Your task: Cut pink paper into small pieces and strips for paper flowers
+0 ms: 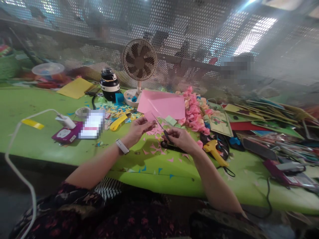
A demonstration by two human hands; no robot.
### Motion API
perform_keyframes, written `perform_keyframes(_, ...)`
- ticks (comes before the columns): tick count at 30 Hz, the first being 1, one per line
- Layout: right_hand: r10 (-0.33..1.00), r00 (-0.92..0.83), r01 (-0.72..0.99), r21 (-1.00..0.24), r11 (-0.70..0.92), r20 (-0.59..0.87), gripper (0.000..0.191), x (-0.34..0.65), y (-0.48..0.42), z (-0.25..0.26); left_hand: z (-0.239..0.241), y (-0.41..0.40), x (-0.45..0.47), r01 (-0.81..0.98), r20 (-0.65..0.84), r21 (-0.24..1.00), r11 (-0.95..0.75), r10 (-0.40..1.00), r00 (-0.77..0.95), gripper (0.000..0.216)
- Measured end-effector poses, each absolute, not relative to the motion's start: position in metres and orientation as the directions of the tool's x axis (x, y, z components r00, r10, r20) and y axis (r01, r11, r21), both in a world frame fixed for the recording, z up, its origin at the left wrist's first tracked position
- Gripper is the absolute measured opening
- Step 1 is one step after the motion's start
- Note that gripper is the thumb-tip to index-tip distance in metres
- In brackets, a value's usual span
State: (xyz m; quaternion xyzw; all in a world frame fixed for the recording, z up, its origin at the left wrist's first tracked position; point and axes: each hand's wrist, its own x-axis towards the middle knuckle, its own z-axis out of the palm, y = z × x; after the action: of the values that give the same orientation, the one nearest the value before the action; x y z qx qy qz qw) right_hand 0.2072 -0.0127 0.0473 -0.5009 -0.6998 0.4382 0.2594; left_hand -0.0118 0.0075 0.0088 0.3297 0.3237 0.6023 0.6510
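Note:
Between the fingertips of my left hand is a small piece of pink paper. My right hand is closed round the dark handles of a pair of scissors, whose blades point up and left beside the paper. Small pink paper scraps lie below both hands. A large pink sheet rests on the table just beyond them, with a small pale green paper stack at its near edge. Under my right hand a black object is partly hidden.
A small fan and a black bottle stand at the back. Folded pink paper pieces are heaped to the right, near a yellow glue gun. A yellow cutter and a phone lie left; a white cable hangs over the edge.

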Motion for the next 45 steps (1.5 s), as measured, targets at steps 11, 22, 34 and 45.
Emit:
perform_keyframes(11,0.922,-0.375,0.447,-0.89,0.092,-0.093,0.063,0.204,-0.014,0.051,0.009,0.005,-0.011,-0.56,0.011,0.827,0.053,0.994,0.11,0.044)
perform_keyframes(22,0.924,-0.369,0.445,-0.892,0.083,-0.098,0.062,0.203,-0.015,0.051,0.006,0.003,-0.01,-0.496,0.042,0.867,0.044,0.986,0.161,0.041)
perform_keyframes(34,0.914,-0.379,0.44,-0.897,0.042,-0.143,0.063,0.205,-0.015,0.052,0.005,0.004,-0.01,-0.472,0.015,0.878,0.084,0.979,0.201,0.026)
perform_keyframes(45,0.889,-0.404,0.528,-0.848,0.034,-0.216,0.06,0.197,-0.017,0.051,0.02,-0.006,-0.002,-0.752,-0.265,0.512,0.415,0.909,0.321,0.037)
